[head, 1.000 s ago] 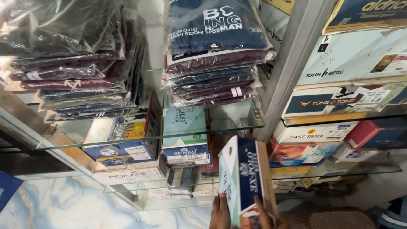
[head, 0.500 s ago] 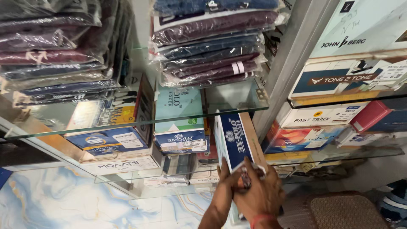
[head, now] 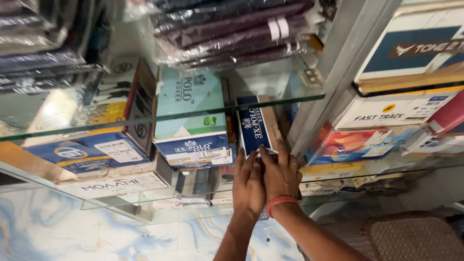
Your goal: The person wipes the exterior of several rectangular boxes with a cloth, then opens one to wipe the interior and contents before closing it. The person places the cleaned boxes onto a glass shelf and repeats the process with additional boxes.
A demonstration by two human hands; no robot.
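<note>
A dark blue box (head: pixel 256 126) with a brown side stands on edge under a glass shelf (head: pixel 159 118), to the right of a pale teal box (head: pixel 186 108). Both my hands press against its near end. My left hand (head: pixel 247 186) lies flat below the box's near edge. My right hand (head: pixel 280 174), with a red band on the wrist and a ring, covers the lower right corner. Most of the box has slid in beneath the glass.
Yellow and blue boxes (head: pixel 92 140) lie to the left. Bagged folded garments (head: pixel 232 34) are stacked on the glass above. A metal upright (head: pixel 338 67) divides off a right bay holding more flat boxes (head: pixel 386 116). A marbled floor (head: pixel 58 232) lies below.
The blue box was held up in front of the shelf; it has since been pushed in beside the teal box, with both hands now against its end. The view dropped lower.
</note>
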